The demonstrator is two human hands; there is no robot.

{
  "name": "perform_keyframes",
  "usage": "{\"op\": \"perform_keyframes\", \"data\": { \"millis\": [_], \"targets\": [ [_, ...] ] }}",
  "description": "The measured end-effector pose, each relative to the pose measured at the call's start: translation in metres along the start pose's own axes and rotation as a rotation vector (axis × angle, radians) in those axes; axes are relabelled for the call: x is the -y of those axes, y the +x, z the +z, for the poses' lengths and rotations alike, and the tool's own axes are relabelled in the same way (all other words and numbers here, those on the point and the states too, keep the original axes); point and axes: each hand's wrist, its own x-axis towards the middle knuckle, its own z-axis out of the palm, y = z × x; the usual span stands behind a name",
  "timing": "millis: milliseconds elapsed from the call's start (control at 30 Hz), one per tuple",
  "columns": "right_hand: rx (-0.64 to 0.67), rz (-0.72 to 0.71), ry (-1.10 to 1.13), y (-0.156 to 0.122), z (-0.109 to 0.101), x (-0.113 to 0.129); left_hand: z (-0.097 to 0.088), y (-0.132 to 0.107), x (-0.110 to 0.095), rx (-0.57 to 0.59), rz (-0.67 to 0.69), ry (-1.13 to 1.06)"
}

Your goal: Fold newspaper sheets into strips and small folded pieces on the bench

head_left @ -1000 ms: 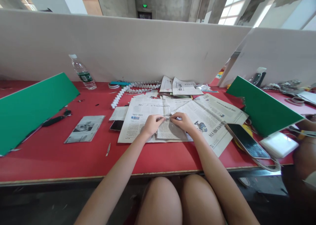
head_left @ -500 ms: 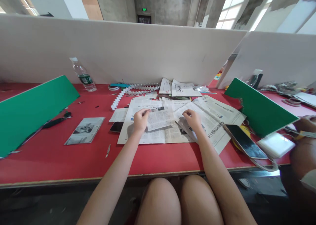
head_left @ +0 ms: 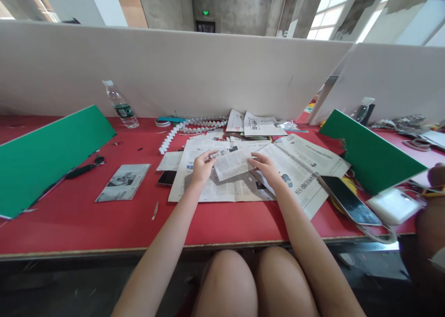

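Note:
Between my two hands is a small piece of newspaper [head_left: 233, 165], held slightly tilted above larger newspaper sheets. My left hand [head_left: 203, 168] pinches its left end between thumb and fingers. At the other end, my right hand [head_left: 264, 165] grips the right edge with thumb and fingertips. Beneath lies a spread newspaper sheet [head_left: 187, 187] on the red table [head_left: 121, 229]. A second newspaper sheet [head_left: 320, 159] overlaps it on the right, set at an angle.
Left of the sheets are a folded newspaper piece [head_left: 123, 182], a small blade [head_left: 155, 211] and a water bottle [head_left: 121, 106]. A folded white paper chain [head_left: 170, 138] lies behind. Phones [head_left: 349, 200] [head_left: 167, 178], green dividers [head_left: 371, 150] [head_left: 52, 155] and a white box [head_left: 394, 206] flank the work area.
My right hand has moved left and taken hold of the newspaper piece's right edge. The piece now looks narrower in height, apparently folded over. The view has shifted slightly.

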Motion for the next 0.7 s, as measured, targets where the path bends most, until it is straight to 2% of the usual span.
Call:
{"op": "perform_keyframes", "data": {
  "millis": [100, 233, 367, 533, 700],
  "targets": [
    [-0.042, -0.159, -0.074, 0.003, 0.001, -0.005, 0.001, 0.0, 0.004, -0.003, 0.01, -0.025],
    [-0.031, -0.262, -0.222, -0.001, 0.004, -0.003, 0.001, 0.0, 0.005, -0.054, -0.015, -0.05],
    [-0.001, -0.317, -0.153, -0.006, 0.006, 0.004, 0.0, 0.001, 0.005, -0.068, -0.079, -0.144],
    [0.022, -0.143, 0.083, -0.008, 0.007, 0.013, 0.002, 0.0, 0.002, -0.093, -0.197, -0.261],
    [-0.05, 0.103, 0.115, -0.006, 0.004, 0.011, 0.003, -0.003, -0.008, -0.032, -0.217, -0.267]
  ]
}}
